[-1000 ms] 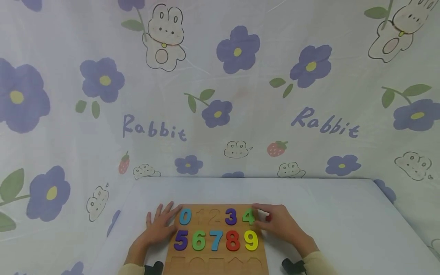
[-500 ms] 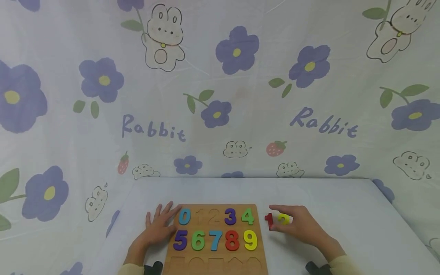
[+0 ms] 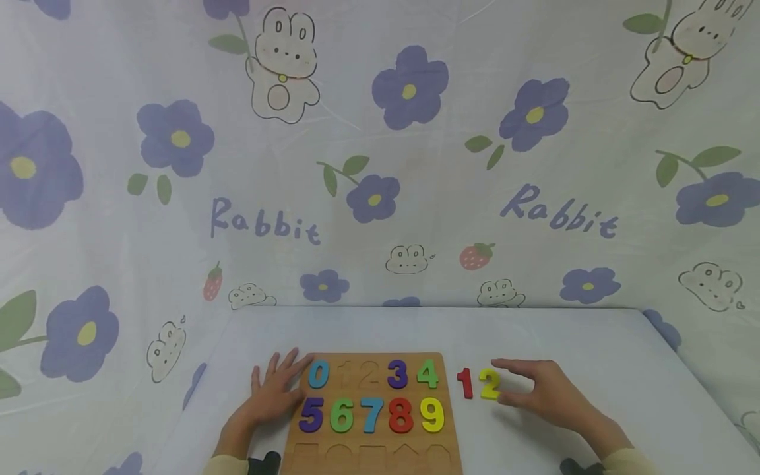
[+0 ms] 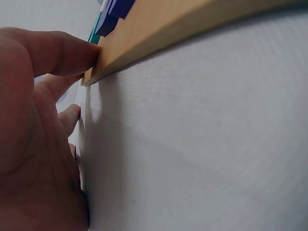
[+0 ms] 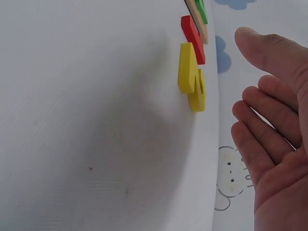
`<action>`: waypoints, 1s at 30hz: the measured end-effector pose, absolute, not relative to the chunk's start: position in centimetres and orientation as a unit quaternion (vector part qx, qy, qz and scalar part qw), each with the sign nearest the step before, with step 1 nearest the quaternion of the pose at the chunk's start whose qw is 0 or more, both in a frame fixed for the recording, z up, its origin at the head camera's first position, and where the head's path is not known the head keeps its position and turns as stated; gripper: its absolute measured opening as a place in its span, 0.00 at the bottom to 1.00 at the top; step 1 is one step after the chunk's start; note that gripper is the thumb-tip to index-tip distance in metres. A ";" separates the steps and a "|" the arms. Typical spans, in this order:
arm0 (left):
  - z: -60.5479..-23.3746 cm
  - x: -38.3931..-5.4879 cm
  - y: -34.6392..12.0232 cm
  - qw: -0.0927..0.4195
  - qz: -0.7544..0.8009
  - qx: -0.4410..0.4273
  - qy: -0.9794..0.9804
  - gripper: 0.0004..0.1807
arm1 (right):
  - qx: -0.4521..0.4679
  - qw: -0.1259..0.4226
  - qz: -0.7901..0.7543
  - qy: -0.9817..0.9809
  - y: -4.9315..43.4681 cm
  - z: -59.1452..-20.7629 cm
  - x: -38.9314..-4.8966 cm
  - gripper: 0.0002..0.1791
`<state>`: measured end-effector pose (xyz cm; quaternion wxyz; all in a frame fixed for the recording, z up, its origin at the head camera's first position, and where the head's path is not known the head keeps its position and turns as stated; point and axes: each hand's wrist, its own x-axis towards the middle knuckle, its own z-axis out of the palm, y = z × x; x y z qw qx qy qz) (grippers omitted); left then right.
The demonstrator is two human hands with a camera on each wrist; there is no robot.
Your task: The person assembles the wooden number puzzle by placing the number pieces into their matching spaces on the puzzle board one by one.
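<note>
A wooden number board (image 3: 386, 455) lies on the white table, with coloured digits seated in it and the 1 and 2 slots bare. My left hand (image 3: 274, 396) rests at its upper left corner, fingers spread, thumb and index touching the edge; the left wrist view shows the thumb (image 4: 72, 54) against the wood. Right of the board lie a red number 1 (image 3: 466, 383) and a yellow number 2 (image 3: 489, 384), side by side. Just right of the yellow one, my right hand (image 3: 552, 394) holds nothing, thumb and fingers parted, as the right wrist view confirms.
White tabletop (image 3: 594, 349) stretches to the right of the hands. Behind it hangs a curtain (image 3: 451, 178) printed with flowers and rabbits. Several shallow shape outlines (image 3: 363, 454) line the board's near part.
My right hand has moved right, away from the board. The red number 1, earlier at its fingers, now lies beside the yellow number 2, which has come into full view. The left hand stays put.
</note>
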<state>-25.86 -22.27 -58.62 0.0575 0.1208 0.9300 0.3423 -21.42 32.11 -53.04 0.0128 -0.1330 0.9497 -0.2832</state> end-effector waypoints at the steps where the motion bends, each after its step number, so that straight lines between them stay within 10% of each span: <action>1: -58.8 -26.0 -22.3 0.055 0.337 0.122 0.932 0.41 | -0.133 0.013 -0.283 0.950 32.2 -53.1 -21.4 0.35; 30: -58.2 -25.6 -22.1 0.054 0.339 0.113 0.932 0.41 | -0.094 0.042 -0.316 0.943 31.1 -55.7 -22.9 0.35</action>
